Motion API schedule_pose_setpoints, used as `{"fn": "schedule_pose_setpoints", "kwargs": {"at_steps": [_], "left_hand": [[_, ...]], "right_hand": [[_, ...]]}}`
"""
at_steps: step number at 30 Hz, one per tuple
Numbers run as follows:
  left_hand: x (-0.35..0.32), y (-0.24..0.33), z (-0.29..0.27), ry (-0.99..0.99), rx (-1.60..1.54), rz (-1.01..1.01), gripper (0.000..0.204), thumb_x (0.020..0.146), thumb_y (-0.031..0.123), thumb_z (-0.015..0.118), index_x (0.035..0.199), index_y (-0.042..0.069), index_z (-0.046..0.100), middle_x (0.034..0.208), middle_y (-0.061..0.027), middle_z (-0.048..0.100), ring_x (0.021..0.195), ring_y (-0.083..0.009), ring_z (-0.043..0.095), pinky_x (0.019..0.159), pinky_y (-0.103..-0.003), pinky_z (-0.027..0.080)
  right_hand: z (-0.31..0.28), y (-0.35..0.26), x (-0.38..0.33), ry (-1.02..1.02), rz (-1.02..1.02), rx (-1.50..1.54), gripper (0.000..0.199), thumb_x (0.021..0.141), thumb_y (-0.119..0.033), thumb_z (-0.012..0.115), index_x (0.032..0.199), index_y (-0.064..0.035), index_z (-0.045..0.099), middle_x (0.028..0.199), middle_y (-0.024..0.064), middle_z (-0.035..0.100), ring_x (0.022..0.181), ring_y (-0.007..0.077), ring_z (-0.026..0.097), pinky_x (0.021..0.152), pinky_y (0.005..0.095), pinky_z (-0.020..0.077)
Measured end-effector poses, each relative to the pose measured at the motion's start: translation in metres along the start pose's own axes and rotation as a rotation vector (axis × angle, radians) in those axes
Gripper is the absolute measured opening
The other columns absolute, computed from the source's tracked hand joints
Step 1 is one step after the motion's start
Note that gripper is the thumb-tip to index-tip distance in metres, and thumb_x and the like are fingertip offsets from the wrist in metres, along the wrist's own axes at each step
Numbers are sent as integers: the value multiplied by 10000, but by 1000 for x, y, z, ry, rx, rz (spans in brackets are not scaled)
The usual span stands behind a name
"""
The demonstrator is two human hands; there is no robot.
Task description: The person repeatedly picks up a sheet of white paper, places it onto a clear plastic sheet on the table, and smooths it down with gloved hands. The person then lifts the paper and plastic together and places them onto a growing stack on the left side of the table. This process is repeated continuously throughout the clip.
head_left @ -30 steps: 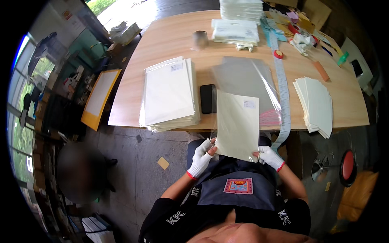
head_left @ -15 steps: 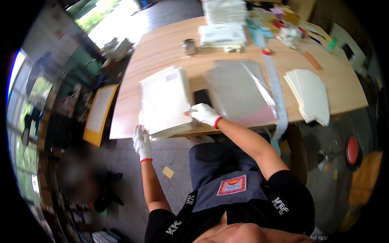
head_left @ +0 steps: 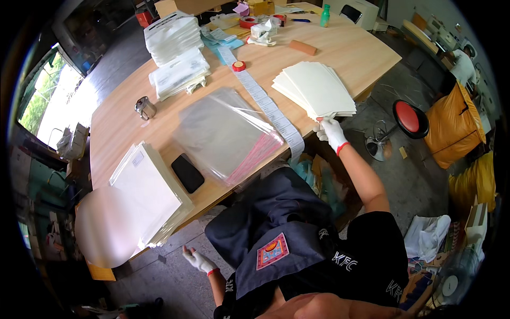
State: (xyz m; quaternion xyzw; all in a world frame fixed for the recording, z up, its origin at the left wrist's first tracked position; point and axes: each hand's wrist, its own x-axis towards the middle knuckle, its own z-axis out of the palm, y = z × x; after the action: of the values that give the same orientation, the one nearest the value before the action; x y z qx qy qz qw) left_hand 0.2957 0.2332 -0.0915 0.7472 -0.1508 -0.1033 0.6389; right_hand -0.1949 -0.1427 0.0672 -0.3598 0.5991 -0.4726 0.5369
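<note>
One right hand (head_left: 332, 133) pinching cream sheet stack (head_left: 316, 87) near edge | left hand (head_left: 197, 260) spread, hanging free

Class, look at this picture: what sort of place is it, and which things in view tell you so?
Probably a small packing or mailing workroom. A long wooden table carries a fanned stack of cream sheets, which the right hand touches, a pile of clear plastic sleeves, a long strip of labels and rolls of tape.
</note>
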Motion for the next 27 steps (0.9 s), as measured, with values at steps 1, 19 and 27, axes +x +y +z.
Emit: {"fn": "schedule_pose_setpoints", "kwargs": {"at_steps": [1,19,27], "left_hand": [[-11,10,14,-53,25,19,402,837,-37,393,1232,-11,463,1272,-144,465,1171,-216,434,992,-318,338],[-50,165,139,-549,415,843,350,693,-30,601,1035,46,590,1110,-152,571,1063,-342,520,925,-404,408],[-11,196,235,-805,993,1031,527,705,278,652,1191,123,518,1221,-104,503,1189,-354,404,1044,-538,216]], "right_hand": [[-8,-4,7,18,108,-4,133,851,-186,526,820,-57,511,736,98,634,492,135,569,384,232,454],[-62,22,106,-67,145,718,75,871,-169,548,869,-94,556,673,1,551,506,96,540,423,193,468],[-21,4,1,-55,480,462,239,836,-283,608,851,-52,548,657,60,589,484,146,577,383,232,476]]}}
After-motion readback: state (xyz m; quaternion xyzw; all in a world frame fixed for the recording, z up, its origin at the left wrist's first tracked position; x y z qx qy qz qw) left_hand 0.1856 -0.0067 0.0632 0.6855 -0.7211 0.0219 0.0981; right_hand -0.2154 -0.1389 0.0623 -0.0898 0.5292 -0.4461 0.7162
